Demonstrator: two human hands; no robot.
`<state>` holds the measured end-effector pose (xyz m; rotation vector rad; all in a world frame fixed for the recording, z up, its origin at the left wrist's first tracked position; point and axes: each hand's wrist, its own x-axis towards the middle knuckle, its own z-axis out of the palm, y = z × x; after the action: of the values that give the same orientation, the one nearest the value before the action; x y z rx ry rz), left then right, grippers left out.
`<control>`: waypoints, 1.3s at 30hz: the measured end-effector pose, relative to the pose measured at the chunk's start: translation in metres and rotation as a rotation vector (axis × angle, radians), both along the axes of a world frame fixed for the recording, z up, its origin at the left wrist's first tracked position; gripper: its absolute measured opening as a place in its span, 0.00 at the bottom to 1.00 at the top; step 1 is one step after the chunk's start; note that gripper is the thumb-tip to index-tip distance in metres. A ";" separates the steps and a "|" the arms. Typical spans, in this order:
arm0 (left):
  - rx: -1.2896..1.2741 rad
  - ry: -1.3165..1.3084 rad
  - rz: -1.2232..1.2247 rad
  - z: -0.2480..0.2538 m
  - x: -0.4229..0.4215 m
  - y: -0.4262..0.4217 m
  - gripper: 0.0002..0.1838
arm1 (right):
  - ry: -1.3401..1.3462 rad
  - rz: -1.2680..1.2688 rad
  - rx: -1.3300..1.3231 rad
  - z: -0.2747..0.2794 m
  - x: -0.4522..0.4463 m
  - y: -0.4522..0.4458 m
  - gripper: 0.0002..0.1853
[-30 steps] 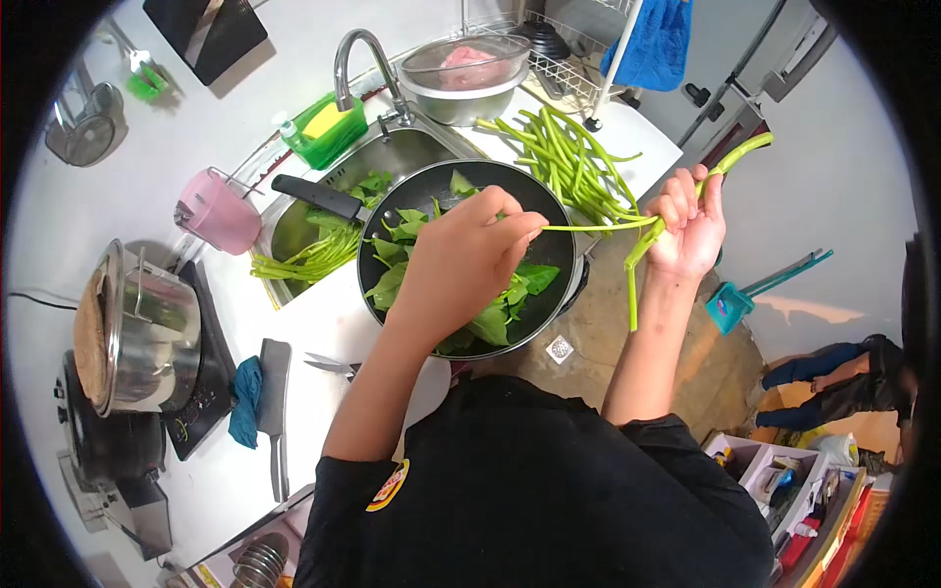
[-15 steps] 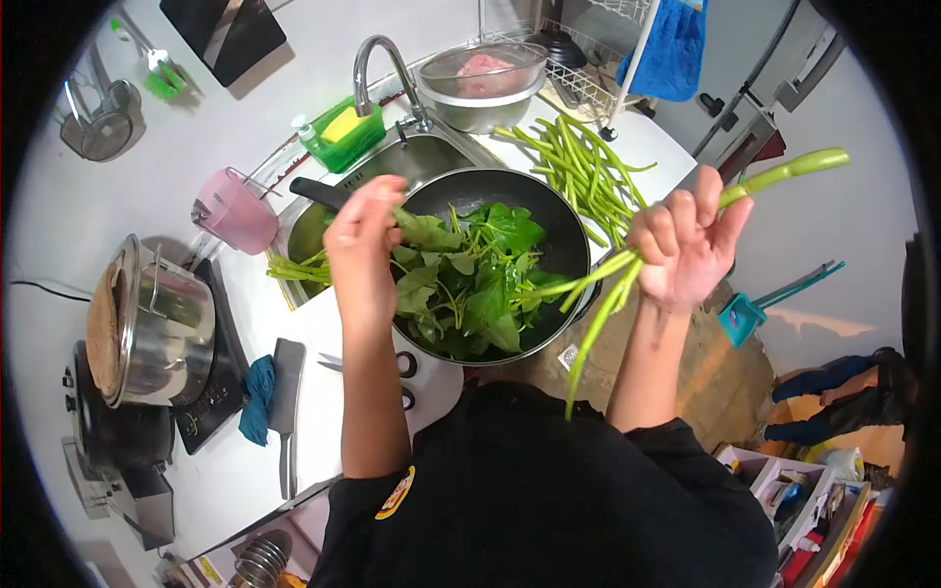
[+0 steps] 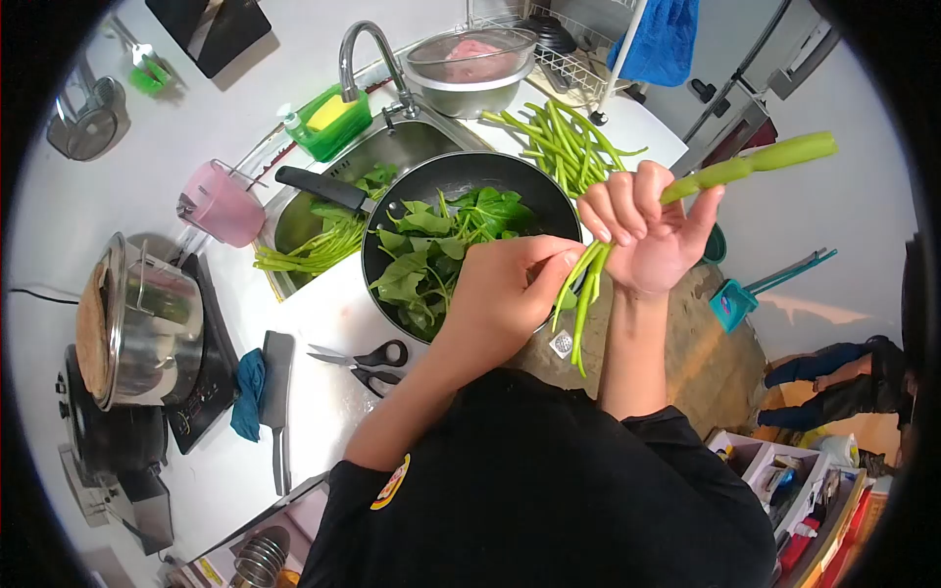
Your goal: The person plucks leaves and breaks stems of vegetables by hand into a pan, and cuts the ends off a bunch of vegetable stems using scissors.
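Note:
My right hand (image 3: 652,230) is closed around a thick green vegetable stem (image 3: 765,165). The stem's thick end points up to the right, and thinner stalks (image 3: 586,309) hang from the lower side of the hand. At the base of these stalks, my left hand (image 3: 510,289) pinches with thumb and fingertips; its grip point is partly hidden. Beneath the left hand is a black frying pan (image 3: 478,169) with loose green leaves (image 3: 431,245) in it. A pile of bare green stems (image 3: 569,147) lies on the counter beyond the pan.
Leafy stalks (image 3: 319,245) lie across the sink (image 3: 412,147) and its rim. Scissors (image 3: 368,358) and a cleaver (image 3: 277,392) rest on the counter, near a steel pot (image 3: 162,323). A pink jug (image 3: 225,206) stands beside the sink. Meat (image 3: 475,61) sits in a strainer over a bowl (image 3: 470,95).
My left hand has moved right and down from over the pan to the stalks at my right hand. The right hand keeps hold of the stem and has shifted slightly left.

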<state>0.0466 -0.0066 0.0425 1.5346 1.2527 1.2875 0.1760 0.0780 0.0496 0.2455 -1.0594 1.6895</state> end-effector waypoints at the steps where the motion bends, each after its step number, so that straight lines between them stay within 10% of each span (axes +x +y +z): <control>1: -0.004 0.028 0.003 -0.003 0.000 0.001 0.09 | -0.034 -0.033 -0.001 -0.001 -0.001 -0.001 0.31; 13: 0.107 0.170 0.232 -0.026 0.000 0.013 0.06 | -0.085 -0.594 -0.211 -0.003 -0.031 -0.007 0.19; 21: 0.043 -0.494 0.544 -0.038 -0.045 0.040 0.10 | 0.046 -0.301 -0.203 -0.018 -0.021 -0.015 0.19; 27: -0.093 -0.138 0.153 -0.026 -0.029 0.017 0.11 | 0.137 -0.475 -0.187 -0.018 -0.017 0.001 0.20; 39: -0.082 -0.215 0.074 -0.042 0.001 0.011 0.12 | 0.040 -0.721 -0.048 -0.024 -0.032 -0.005 0.19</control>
<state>0.0474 0.0048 0.0001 1.2662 1.2174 1.3911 0.1443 0.0726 0.0252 -0.1291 -0.9255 1.0498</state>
